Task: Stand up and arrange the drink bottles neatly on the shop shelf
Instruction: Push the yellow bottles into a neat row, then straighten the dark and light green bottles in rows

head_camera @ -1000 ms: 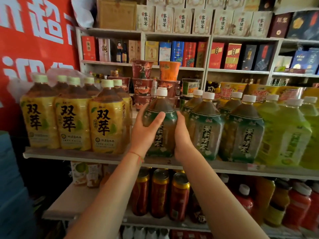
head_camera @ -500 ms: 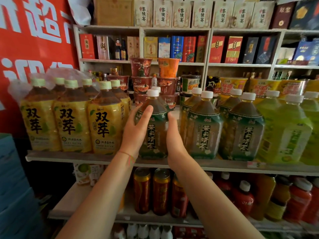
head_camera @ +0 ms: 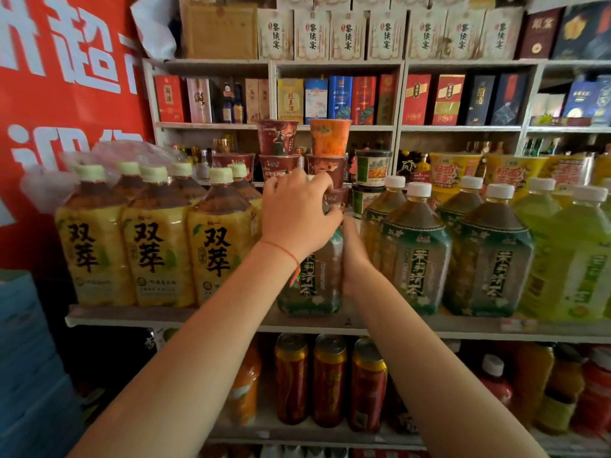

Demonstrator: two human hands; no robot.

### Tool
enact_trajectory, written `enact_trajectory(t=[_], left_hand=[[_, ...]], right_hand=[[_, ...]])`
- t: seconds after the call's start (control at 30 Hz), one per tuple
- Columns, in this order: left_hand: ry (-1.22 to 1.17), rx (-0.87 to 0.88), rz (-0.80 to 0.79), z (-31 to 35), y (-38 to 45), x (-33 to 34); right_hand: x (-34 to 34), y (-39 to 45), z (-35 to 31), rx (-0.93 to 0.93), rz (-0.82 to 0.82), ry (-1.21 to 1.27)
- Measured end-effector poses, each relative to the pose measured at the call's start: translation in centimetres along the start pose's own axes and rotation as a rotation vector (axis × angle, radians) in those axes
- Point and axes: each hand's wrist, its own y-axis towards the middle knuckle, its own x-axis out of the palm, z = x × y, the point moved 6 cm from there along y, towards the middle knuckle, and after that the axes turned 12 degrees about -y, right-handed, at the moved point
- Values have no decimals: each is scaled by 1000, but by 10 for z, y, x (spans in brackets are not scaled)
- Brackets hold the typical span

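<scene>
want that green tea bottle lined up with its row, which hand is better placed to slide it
Right, probably. The right hand lies against the bottle low on its side, next to the row. The left hand grips its top and would sooner tip it.
</scene>
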Motion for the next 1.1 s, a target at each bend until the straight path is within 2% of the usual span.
enact_trajectory(t=[0.4, 0.5, 0.6, 0.73, 0.83, 0.9, 0.97, 1.1], left_hand=[[-147, -31, -23, -21, -12, -7], [-94, 37, 120, -13, -16, -8], [-146, 250, 393, 12, -26, -13], [-427, 274, 461, 41, -22, -12], [-481, 215, 368, 57, -12, 10], [-506, 136, 241, 64, -10, 30], [-531, 68, 119, 73, -10, 47], [-569, -43, -99, 83, -9, 74]], right_hand=[[29, -2, 2, -67, -39, -44], [26, -11, -6, -138, -38, -125], [9, -26, -38, -443, 105, -416], [-43, -66, -74, -841, 315, -332], [-90, -90, -87, -1002, 529, -435], [-108, -89, -89, -979, 600, -483], [-118, -78, -82, -844, 579, -539], [-127, -54, -65, -531, 358, -441]])
